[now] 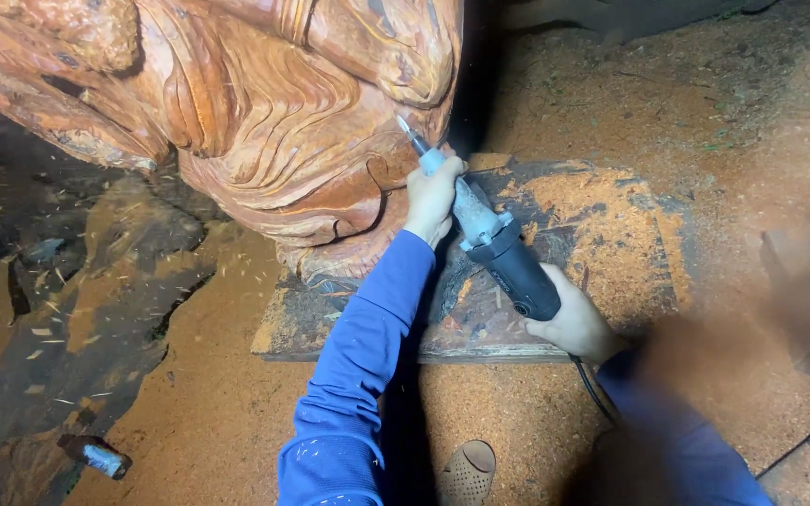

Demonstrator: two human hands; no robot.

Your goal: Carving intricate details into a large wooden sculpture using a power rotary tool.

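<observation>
The reddish wooden carving [264, 122] rises above and left of the grip, standing on a dark board [611, 244] dusted with orange sawdust. Across that board runs the die grinder [494, 244], its long axis slanting from lower right up to upper left, bit tip touching the carving. The right hand [578, 326] wraps tight around its black rear body; the left hand [433, 199] clasps the grey neck near the bit. A perforated tan shoe [469, 471] sits below.
</observation>
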